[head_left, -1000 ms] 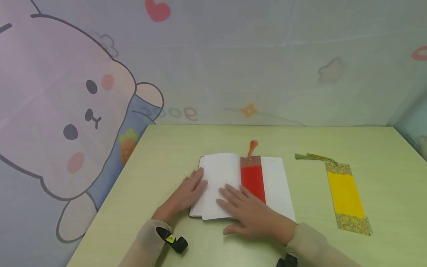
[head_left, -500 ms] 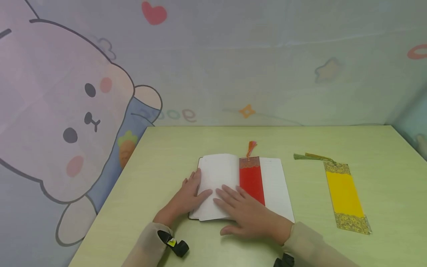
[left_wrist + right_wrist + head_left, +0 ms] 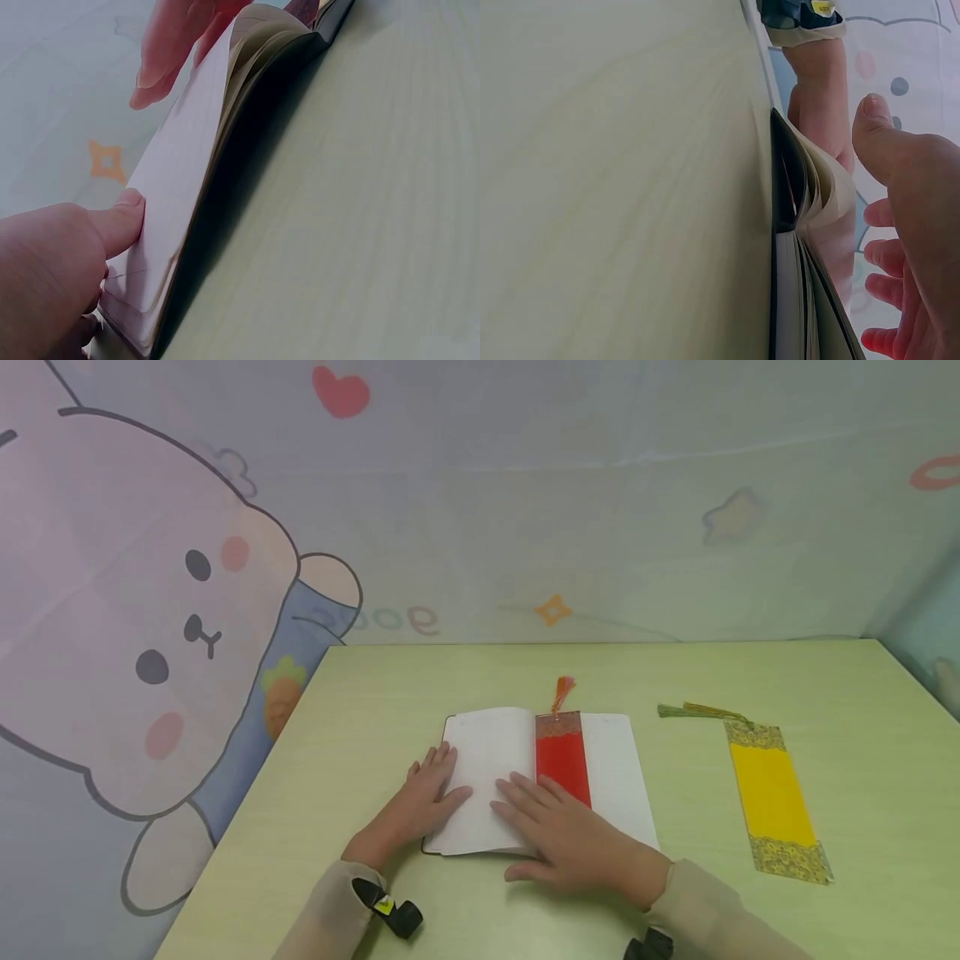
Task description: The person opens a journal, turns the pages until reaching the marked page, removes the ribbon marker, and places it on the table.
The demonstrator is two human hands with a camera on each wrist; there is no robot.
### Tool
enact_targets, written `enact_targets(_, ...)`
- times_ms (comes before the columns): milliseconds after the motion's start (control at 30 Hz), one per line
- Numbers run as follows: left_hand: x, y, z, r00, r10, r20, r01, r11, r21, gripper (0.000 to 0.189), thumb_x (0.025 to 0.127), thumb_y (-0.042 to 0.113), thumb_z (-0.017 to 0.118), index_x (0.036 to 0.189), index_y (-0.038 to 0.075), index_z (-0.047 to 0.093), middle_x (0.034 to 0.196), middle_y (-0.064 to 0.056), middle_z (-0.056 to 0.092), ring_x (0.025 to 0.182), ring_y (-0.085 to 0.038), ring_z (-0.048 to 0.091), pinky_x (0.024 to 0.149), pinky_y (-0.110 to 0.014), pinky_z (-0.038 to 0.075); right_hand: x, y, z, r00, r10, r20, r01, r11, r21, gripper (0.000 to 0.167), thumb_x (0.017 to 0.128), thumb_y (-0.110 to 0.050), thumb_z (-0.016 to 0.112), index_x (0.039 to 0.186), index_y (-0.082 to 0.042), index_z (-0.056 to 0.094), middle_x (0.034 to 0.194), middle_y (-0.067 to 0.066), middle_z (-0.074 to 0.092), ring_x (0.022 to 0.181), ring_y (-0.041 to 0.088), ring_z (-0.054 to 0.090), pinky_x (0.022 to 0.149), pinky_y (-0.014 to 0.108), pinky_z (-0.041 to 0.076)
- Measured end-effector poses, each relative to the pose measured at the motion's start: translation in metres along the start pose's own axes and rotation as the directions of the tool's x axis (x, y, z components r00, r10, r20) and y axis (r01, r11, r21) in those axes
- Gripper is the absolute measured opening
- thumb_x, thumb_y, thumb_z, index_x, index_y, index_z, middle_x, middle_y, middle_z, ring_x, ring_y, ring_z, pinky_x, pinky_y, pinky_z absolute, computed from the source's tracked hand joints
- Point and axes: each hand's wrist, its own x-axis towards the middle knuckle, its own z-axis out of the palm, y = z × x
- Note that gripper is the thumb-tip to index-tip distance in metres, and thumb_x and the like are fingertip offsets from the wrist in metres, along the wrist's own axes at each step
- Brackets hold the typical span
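An open notebook [image 3: 487, 739] with white pages and a dark cover lies on the table. Along its left edge rests my left hand [image 3: 420, 806], fingers extended and thumb on the page. The left wrist view shows that thumb [image 3: 124, 223] lying across the leaf near its outer edge. My right hand [image 3: 566, 835] spreads its fingers over the lower middle of the notebook, covering the lower end of a red bookmark [image 3: 561, 760]. This bookmark lies along the gutter on the right page, its orange-pink tassel [image 3: 562, 693] reaching past the top edge.
On the right of the pale green table [image 3: 375, 693] lies a yellow bookmark [image 3: 772, 789] with patterned gold ends and a green-gold tassel [image 3: 705, 712]. A cloth backdrop [image 3: 525, 510] with a cartoon bear hangs behind the table.
My left thumb has moved farther in over the left page. The leaf that stuck out at the lower left now lies more even with the cover. My right hand stays nearly in place.
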Motion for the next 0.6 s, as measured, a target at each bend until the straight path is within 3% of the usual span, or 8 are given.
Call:
enact_targets(367, -0.001, -0.001, -0.002, 1.000, 0.003, 0.011, -0.003, 1.000, -0.011, 0.069, 0.095, 0.040, 0.048, 0.146, 0.000, 0.023, 0.152, -0.015, 0.016, 0.140, -0.030, 0.007, 0.111, -0.049, 0.006, -0.009, 0.006, -0.004, 0.997, 0.064, 0.036, -0.065, 0.998, 0.021, 0.077, 0.089, -0.065, 0.032, 0.145, -0.012, 0.033, 0.151, 0.008, 0.025, 0.139, 0.027, 0.019, 0.110, 0.047, 0.017)
enact_targets(600, 0.001, -0.003, -0.001, 1.000, -0.014, 0.028, 0.014, 1.000, 0.025, 0.070, 0.095, 0.043, 0.047, 0.147, 0.004, 0.022, 0.153, -0.011, 0.015, 0.141, -0.026, 0.007, 0.112, -0.044, 0.008, -0.017, 0.011, -0.009, 0.991, 0.135, 0.005, -0.135, 0.991, 0.005, 0.069, 0.089, -0.054, 0.050, 0.143, -0.012, 0.037, 0.147, 0.007, 0.035, 0.136, 0.024, 0.027, 0.110, 0.046, 0.020)
